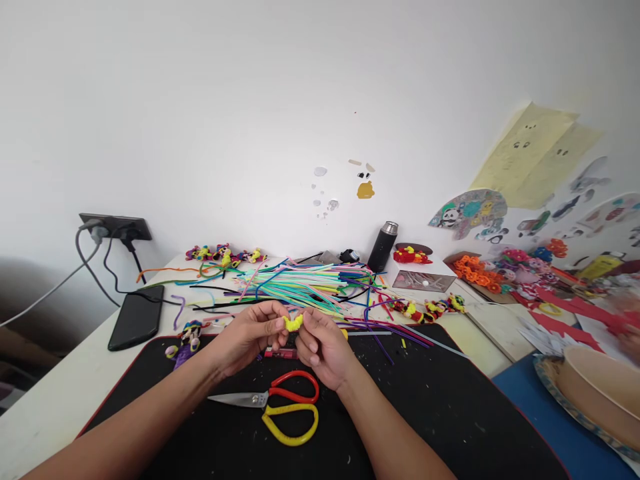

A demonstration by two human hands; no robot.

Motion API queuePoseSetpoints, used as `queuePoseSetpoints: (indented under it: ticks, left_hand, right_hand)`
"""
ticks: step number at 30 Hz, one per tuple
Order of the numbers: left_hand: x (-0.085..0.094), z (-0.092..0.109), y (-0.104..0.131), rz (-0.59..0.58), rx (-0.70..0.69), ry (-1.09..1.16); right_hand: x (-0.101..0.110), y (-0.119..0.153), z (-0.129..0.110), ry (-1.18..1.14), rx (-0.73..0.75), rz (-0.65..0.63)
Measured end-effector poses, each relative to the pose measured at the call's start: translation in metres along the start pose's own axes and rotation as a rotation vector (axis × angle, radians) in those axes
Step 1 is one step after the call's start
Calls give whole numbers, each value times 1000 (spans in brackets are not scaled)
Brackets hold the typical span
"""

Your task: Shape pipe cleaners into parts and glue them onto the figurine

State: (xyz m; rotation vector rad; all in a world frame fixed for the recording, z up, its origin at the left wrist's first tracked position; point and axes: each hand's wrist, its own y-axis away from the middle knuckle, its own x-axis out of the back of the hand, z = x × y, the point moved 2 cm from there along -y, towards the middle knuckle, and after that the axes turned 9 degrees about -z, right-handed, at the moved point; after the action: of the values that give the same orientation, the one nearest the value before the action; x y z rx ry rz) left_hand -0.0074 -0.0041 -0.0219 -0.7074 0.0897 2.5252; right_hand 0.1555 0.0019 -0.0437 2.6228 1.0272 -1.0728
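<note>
Between my two hands is a short, curled piece of yellow pipe cleaner (pixel 293 324), bent into a small crescent. My left hand (pixel 255 333) pinches its left end with thumb and fingertips. The other end is pinched by my right hand (pixel 323 343). Below them, scissors (pixel 290 407) with one red and one yellow handle lie on the black mat (pixel 400 413), blades pointing left. Just behind my fingers rests a small red object (pixel 280 353), partly hidden. A pipe-cleaner doll (pixel 186 343) in purple lies beside my left forearm.
Loose pipe cleaners (pixel 300 287) in many colours spread along the back. A phone (pixel 136 319) lies at the left, below a power strip (pixel 115 227). A black thermos (pixel 384 247) and a white box (pixel 423 275) stand against the wall. At far right, another person's blurred hand (pixel 633 330) holds red material.
</note>
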Motion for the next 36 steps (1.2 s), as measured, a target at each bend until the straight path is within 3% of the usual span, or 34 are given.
queuePoseSetpoints:
  ticks: [15,29,36]
  left_hand:
    - [3,-6,1,-17,43,-4]
    - [0,-2,-2,63,-57,-98]
    - [3,1,-1,29,1,-149]
  right_hand:
    - [-2,1,4,-6,-9,-8]
    - [-3,-1,3,-4,-14,21]
    - [0,2,6,-27,-14,-19]
